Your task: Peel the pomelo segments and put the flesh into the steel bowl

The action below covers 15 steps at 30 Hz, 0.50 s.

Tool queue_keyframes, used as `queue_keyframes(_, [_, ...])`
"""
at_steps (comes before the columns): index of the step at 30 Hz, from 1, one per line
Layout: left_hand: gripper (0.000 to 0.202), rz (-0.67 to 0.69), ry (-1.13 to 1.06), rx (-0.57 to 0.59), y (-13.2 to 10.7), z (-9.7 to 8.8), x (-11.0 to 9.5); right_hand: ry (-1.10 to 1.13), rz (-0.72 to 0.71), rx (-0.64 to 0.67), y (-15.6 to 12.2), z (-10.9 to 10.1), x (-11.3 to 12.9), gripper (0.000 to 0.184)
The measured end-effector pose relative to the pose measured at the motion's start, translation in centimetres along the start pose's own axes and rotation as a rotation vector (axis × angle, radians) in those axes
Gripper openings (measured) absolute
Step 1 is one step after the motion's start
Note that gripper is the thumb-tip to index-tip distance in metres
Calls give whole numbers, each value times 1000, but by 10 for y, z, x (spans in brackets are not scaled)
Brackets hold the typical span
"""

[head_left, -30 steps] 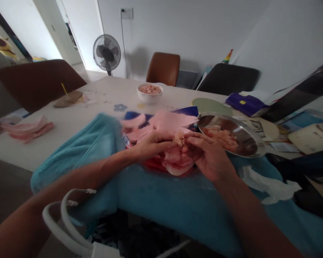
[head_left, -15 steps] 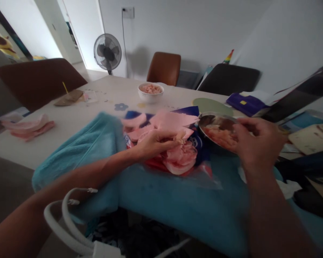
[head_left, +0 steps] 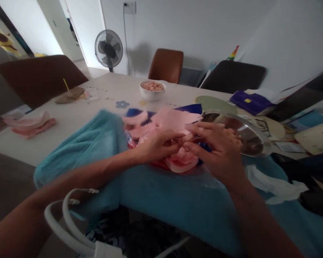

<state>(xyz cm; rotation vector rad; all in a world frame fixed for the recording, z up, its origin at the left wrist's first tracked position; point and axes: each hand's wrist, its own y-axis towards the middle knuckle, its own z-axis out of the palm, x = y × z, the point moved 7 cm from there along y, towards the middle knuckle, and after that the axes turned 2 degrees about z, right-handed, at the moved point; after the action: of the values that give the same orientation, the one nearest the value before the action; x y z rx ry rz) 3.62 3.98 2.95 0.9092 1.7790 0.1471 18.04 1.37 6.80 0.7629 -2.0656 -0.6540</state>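
My left hand (head_left: 157, 145) and my right hand (head_left: 216, 147) meet over a pile of pink slices (head_left: 181, 159) lying on a red and blue wrapper on the blue towel (head_left: 167, 193). The left hand's fingers curl in a pinch on a small pale piece at the top of the pile. Fingers of the right hand are bent and close together, their tips touching the same spot. Just behind the right hand a tilted metal bowl (head_left: 246, 134) holds pinkish pieces. Flat pink sheets (head_left: 174, 118) lie behind the pile.
A white bowl (head_left: 152, 89) of pink pieces stands mid-table. More pink sheets (head_left: 29, 123) lie at the left edge. Papers, a purple packet (head_left: 251, 102), a green disc (head_left: 214, 105) and crumpled tissue (head_left: 276, 184) fill the right. Chairs and a fan (head_left: 109, 48) stand beyond. A white-handled bag (head_left: 70, 222) is near me.
My right hand went out to the metal bowl half a second ago and has come back to the pile beside the left hand. The left hand stayed on the pile.
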Motion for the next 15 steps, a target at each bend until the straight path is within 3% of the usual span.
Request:
queue_keyframes(3, [18, 38, 69, 24, -1, 2, -3, -73, -104, 108, 0, 6, 7, 19])
queue_keyframes(7, [12, 18, 145, 31, -3, 4, 1, -131, -109, 192, 0, 9, 4, 19])
queue_keyframes(15, [10, 7, 214, 27, -4, 5, 4, -135, -128, 248, -1, 15, 12, 19])
